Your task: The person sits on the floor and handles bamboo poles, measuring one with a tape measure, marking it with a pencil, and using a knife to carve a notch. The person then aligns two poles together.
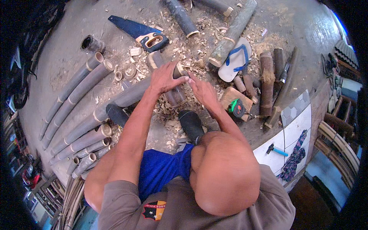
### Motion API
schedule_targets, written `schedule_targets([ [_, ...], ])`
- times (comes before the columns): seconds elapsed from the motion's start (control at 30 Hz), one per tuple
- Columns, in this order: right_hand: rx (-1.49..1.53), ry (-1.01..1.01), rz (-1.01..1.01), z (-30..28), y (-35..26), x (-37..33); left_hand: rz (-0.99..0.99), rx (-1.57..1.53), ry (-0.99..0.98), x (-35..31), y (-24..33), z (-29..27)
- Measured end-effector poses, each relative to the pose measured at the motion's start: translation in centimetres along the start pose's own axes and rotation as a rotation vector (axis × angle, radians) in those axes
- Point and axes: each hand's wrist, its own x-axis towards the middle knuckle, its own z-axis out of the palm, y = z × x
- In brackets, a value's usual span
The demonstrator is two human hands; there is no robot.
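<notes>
A long grey-brown bamboo pole (pixel 132 94) slants up from the left, its cut end lying between my hands. My left hand (pixel 165 78) is closed over the pole near that end. Beside the end, my right hand (pixel 202 91) has its fingers drawn together, and its thumb meets my left thumb. A small dark edge shows at its fingertips, too little to name. Under the pole lies a short, thick bamboo piece (pixel 176 96), crossing it. Pale wood shavings (pixel 188 55) are scattered around both hands.
A handsaw (pixel 136 30) lies beyond my hands. Several bamboo poles (pixel 73 97) line the left. On the right are a white flip-flop (pixel 229 72), bamboo offcuts (pixel 265 101), a tape measure (pixel 237 109) on a wood block, and a blue-handled hammer (pixel 279 151) on white tiles.
</notes>
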Motion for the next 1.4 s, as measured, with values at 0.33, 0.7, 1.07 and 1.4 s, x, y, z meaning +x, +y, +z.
schedule_targets([
  [0.33, -0.036, -0.021, 0.098, 0.7, 1.8, 1.7, -0.239, -0.043, -0.014, 0.6, 3.9, -1.2],
  [0.7, 0.064, 0.015, 0.078, -0.1, 1.4, 0.4, 0.043, 0.092, 0.065, 0.1, 0.4, 0.7],
  [1.07, -0.148, -0.049, 0.046, -0.5, -1.4, 0.1, -0.013, -0.132, 0.015, -0.1, 0.4, -0.5],
  [1.4, 0.012, 0.121, 0.071, 2.4, 5.8, 4.4, -0.175, -0.043, 0.029, 1.7, 1.9, -0.2],
])
